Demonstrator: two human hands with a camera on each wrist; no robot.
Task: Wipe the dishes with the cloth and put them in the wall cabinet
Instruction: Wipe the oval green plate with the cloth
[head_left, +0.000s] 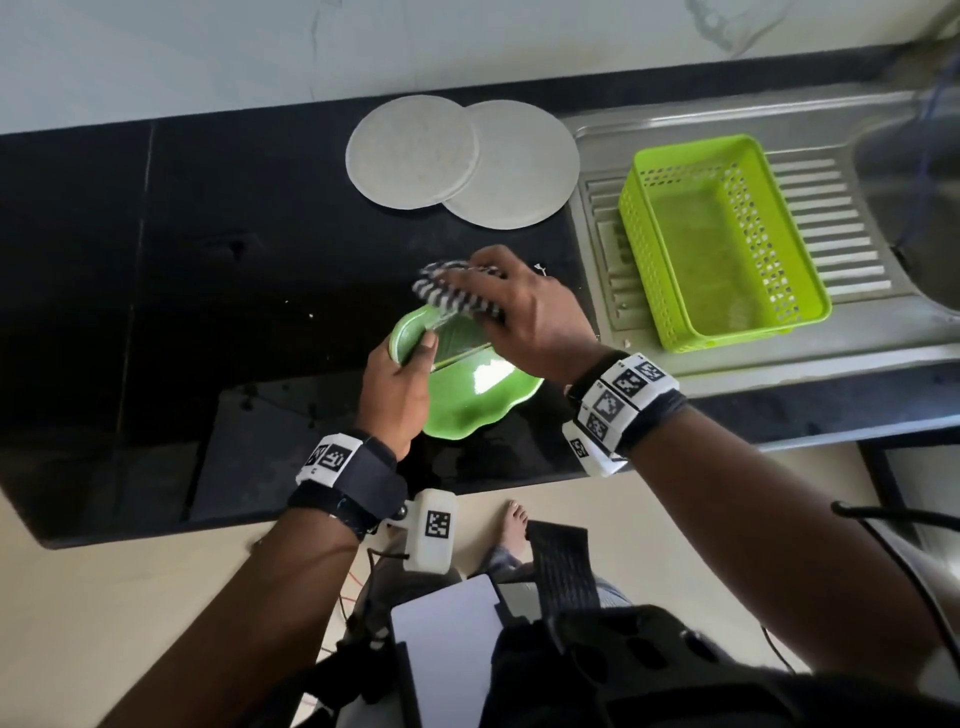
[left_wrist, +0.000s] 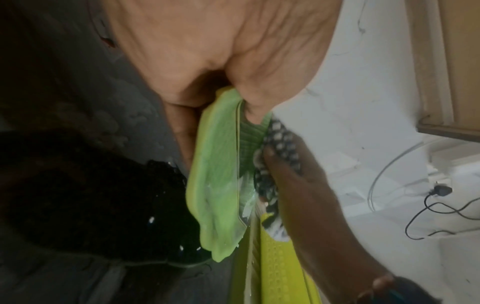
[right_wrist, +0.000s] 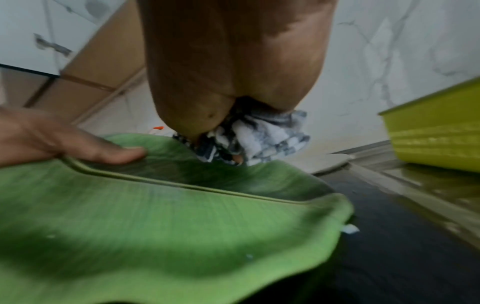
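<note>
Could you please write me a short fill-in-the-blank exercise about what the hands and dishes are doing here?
1. The left hand holds the ____ leaf-shaped plate by its rim.
2. The right hand presses a checked ____ onto that plate.
3. Two round grey plates lie on the counter, ____ each other.
4. The basket on the drainboard holds ____ dishes.

Missing words: green; cloth; overlapping; no

text: none legible | wrist bands (head_left: 621, 400): black-and-white square code markers only | no brands, no numbers
</note>
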